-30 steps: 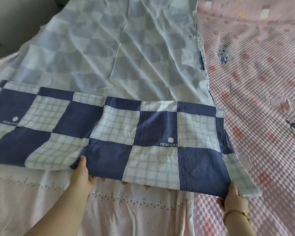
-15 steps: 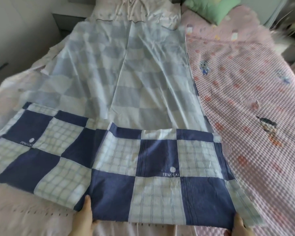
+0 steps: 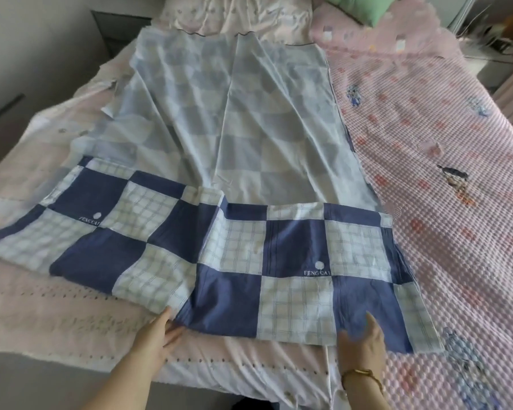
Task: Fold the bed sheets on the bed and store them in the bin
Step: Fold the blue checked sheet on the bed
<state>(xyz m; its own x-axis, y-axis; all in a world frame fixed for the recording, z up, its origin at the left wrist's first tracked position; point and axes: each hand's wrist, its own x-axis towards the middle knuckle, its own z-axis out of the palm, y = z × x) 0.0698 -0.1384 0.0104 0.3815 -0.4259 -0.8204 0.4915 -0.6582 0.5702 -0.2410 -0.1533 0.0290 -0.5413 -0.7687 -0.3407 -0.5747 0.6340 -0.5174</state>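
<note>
So the checked bed sheet is laid out lengthwise on the bed, running from the foot end where the person stands up toward the head. Most of it shows the washed-out back side, pale blue-grey squares with a few long creases. The near end is flipped back over itself, so there's a band of proper navy and white-plaid squares across the front. You can read "FENG CAI" printed under a little white dot on one navy square. The band's left part sits a bit skewed and angles off toward the bed's left edge.

The left hand is right at the near hem, about where a plaid square meets a navy one. The thumb tip touches the edge and the fingers point in along it. Honestly can't tell if they're pinching the cloth or just resting against it, it's too blurry there.

The right hand lies palm-down on top of the band close to its near right corner. Its fingers are straight and spread, not gripping anything, flat on the fabric. There's a gold bracelet on that wrist.

The sheet's right edge sits alongside a pink waffle-textured blanket with cartoon figures on it, covering the right half of the bed. A green pillow pokes in at the top, and a grey cabinet stands beside the bed at the upper left.
</note>
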